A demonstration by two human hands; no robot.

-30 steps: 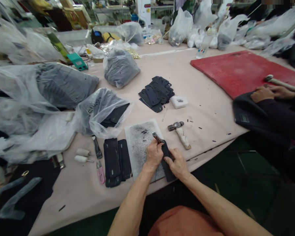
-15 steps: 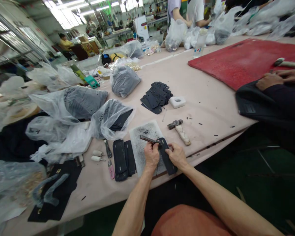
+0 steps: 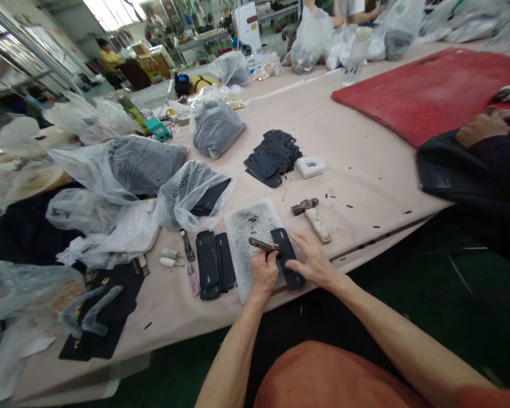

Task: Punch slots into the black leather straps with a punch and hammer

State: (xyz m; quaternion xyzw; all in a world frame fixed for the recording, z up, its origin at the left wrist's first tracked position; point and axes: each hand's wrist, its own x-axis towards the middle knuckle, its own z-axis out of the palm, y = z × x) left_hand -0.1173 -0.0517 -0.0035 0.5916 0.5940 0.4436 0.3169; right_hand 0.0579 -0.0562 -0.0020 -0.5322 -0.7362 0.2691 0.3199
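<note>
My left hand (image 3: 264,273) is closed round a slim metal punch tool (image 3: 261,244) that lies nearly level, its tip pointing left over the scuffed white cutting pad (image 3: 250,226). My right hand (image 3: 313,262) rests with fingers pressed on a long black leather strip (image 3: 285,255) lying across the pad's right side. A stack of similar black strips (image 3: 212,263) lies just left of the pad. A small hammer (image 3: 312,216) with a pale handle lies to the right of the pad, untouched.
Plastic bags of black pieces (image 3: 195,192) crowd the left of the pink table (image 3: 357,170). A pile of black pieces (image 3: 272,157) and a white block (image 3: 310,166) sit beyond. A red mat (image 3: 425,85) and another person's hands (image 3: 482,124) on dark fabric are at right.
The punch has swung from upright to nearly level in my left hand. My right hand went from pinching the strip to pressing it flat on the pad. The camera view lifted.
</note>
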